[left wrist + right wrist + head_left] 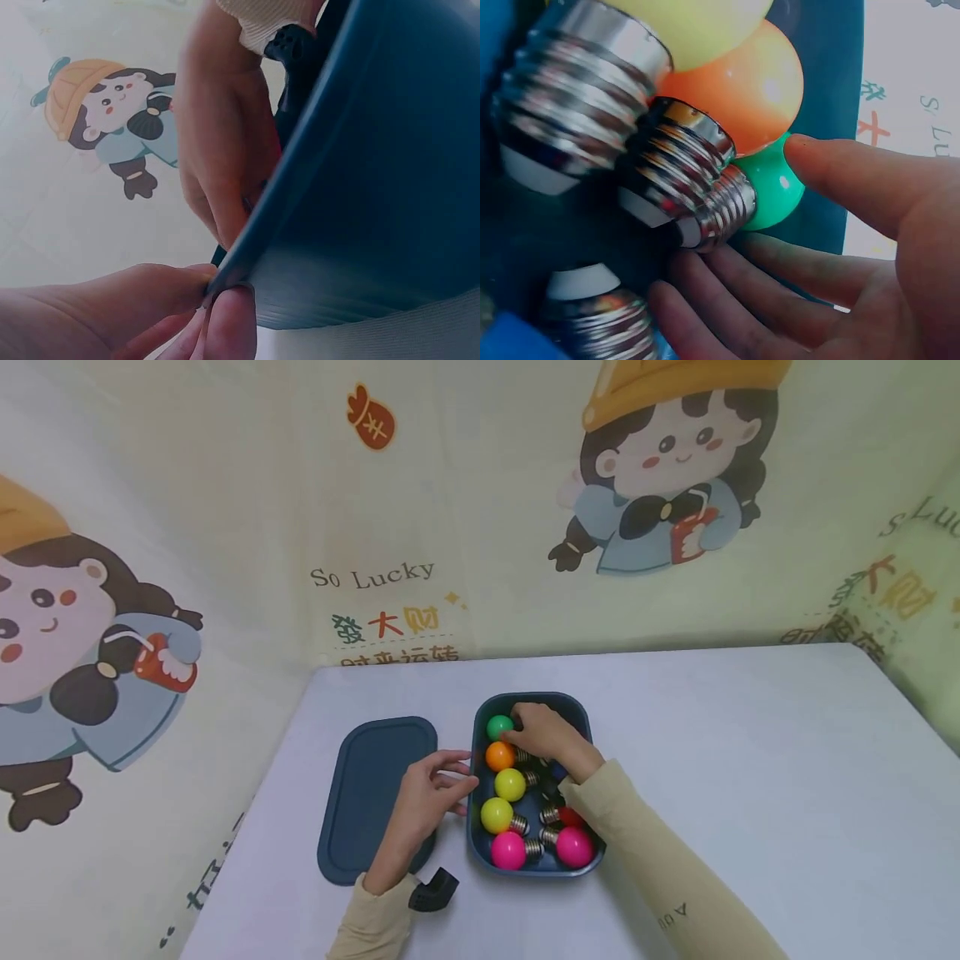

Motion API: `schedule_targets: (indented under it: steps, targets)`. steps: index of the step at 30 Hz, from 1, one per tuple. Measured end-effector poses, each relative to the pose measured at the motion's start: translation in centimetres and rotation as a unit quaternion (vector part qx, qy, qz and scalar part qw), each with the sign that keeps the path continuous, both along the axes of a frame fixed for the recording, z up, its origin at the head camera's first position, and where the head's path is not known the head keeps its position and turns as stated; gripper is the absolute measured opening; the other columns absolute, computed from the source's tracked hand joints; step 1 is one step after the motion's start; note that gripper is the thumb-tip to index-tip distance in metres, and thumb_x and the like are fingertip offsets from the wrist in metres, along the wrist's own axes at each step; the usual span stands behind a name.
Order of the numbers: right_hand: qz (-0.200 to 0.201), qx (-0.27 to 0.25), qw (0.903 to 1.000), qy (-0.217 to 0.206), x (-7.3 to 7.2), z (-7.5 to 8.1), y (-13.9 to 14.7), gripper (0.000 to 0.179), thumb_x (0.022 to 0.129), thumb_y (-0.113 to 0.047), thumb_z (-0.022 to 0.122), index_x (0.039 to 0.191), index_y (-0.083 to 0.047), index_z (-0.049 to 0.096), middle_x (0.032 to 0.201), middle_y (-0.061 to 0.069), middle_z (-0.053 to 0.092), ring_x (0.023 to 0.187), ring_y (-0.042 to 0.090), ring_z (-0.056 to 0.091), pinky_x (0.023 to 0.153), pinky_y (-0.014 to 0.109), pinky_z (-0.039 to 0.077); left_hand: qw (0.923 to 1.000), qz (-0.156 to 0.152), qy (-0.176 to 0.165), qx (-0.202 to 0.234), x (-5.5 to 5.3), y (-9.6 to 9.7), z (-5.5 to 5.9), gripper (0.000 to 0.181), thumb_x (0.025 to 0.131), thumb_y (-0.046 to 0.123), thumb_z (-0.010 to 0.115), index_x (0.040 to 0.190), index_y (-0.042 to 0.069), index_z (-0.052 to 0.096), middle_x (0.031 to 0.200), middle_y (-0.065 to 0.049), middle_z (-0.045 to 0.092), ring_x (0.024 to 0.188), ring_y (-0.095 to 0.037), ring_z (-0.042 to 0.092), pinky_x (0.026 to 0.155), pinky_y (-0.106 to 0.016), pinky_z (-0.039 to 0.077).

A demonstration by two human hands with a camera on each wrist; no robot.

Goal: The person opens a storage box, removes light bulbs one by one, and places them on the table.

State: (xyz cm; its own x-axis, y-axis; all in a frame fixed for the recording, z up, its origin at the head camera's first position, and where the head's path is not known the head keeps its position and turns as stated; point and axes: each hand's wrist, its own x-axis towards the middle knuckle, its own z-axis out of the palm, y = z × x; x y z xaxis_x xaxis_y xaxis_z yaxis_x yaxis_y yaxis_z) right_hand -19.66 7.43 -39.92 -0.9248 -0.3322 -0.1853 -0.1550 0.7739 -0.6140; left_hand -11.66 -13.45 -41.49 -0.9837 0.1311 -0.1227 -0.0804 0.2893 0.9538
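A dark blue plastic box (476,827) holds several small coloured light bulbs with silver screw bases. My right hand (550,732) reaches in at the far end and holds the green bulb (498,727). In the right wrist view its thumb (817,161) is on the green globe and its fingers lie beside the screw base (735,199). My left hand (427,797) pinches the box's left rim; its thumb (161,289) and fingertips meet there in the left wrist view. Toward me from the green bulb lie an orange bulb (500,757), yellow bulbs (510,785) and pink bulbs (508,851).
A dark blue lid (360,802) lies flat on the white table (720,760), left of the box and partly under my left forearm. A red bulb (570,817) shows beside my right sleeve. Behind the table hangs a cartoon-printed cloth (510,602).
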Motion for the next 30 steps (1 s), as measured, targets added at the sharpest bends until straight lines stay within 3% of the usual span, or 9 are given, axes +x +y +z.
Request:
schedule_targets:
  steps: [17,30]
  targets:
    - [0.016,0.013,0.9995,0.022,-0.5,0.4,-0.2,0.041,0.096,-0.020,0.065,0.127,0.005,0.057,0.110,0.016,0.067,0.086,0.023,0.061,0.089,0.038,0.057,1.0000,-0.002,0.004,0.001,0.2,0.5,-0.3,0.035,0.087,0.009,0.076,0.120,0.003,0.067,0.101,-0.015,0.067,0.075,-0.023,0.070,0.058,-0.033,0.061]
    - [0.025,0.020,0.9990,0.030,-0.1,1.5,0.5,0.045,0.095,-0.027,0.068,0.129,0.001,0.059,0.114,0.014,0.067,0.092,0.024,0.060,0.089,0.040,0.056,0.9999,-0.001,-0.013,0.008,0.5,0.2,0.1,0.038,0.087,0.012,0.077,0.122,0.005,0.066,0.102,-0.013,0.067,0.072,-0.023,0.069,0.059,-0.032,0.061]
